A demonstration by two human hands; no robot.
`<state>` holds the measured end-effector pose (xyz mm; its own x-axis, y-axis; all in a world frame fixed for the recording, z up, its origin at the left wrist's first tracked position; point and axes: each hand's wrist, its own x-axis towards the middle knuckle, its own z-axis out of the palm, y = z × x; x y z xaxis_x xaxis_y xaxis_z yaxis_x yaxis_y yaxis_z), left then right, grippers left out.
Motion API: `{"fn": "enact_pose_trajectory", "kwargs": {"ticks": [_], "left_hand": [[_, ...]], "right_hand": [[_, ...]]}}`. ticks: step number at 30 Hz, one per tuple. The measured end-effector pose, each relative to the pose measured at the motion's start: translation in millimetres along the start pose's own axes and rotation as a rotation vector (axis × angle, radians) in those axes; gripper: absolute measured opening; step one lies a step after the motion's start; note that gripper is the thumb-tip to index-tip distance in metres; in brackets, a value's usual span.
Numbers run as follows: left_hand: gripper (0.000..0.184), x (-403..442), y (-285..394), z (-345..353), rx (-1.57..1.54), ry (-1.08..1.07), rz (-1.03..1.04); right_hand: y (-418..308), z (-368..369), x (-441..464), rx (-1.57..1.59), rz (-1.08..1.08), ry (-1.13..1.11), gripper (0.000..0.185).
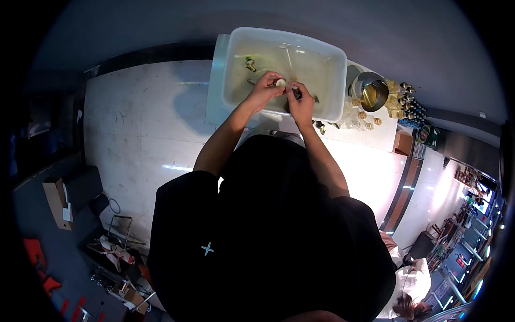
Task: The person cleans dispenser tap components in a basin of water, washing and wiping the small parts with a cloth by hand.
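Note:
Both of my hands are over a white plastic tub (343,64) with shallow cloudy water in it. My left hand (263,92) has its fingers closed round a small pale round piece (280,83), whose kind is too small to make out. Close beside it, the fingers of my right hand (303,104) are curled on a small dark piece (296,94), partly hidden by them. A dark-and-gold fitting (250,65) lies in the tub toward the left. Other small dark bits near my hands are partly hidden.
Right of the tub stand a steel bowl (382,92) and several clear glass bottles (355,124) with gold rims. Farther right are rows of bottles with dark tops (410,107). A cardboard box (403,143) is beyond the table. Another person (410,282) is at lower right.

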<state>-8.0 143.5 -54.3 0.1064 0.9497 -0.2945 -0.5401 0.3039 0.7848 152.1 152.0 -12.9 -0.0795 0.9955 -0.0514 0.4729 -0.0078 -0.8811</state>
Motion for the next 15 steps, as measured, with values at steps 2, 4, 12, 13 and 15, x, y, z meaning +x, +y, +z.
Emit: {"fn": "enact_pose_trajectory", "kwargs": {"ticks": [2, 4, 12, 13, 15], "left_hand": [[0.031, 0.9, -3.5, -1.4, -0.008, 0.011, 0.012], [0.031, 1.3, -3.9, -0.8, -0.002, 0.021, 0.023], [0.029, 6.0, -8.4, -6.3, 0.068, -0.013, 0.01], [0.029, 6.1, -8.9, -6.4, 0.076, -0.022, 0.006], [0.03, 5.2, -7.6, -4.7, 0.092, -0.042, -0.003]], "right_hand": [[-1.5, 0.1, -0.2, 0.0, -0.024, 0.013, 0.02], [-4.7, -0.4, -1.0, 0.008, -0.034, 0.029, 0.022], [5.5, 2.4, 0.5, 0.068, -0.179, 0.084, 0.026], [5.2, 2.3, 0.0, 0.069, -0.195, 0.075, 0.026], [1.0, 0.8, -1.2, 0.071, -0.228, 0.057, 0.028]]}}
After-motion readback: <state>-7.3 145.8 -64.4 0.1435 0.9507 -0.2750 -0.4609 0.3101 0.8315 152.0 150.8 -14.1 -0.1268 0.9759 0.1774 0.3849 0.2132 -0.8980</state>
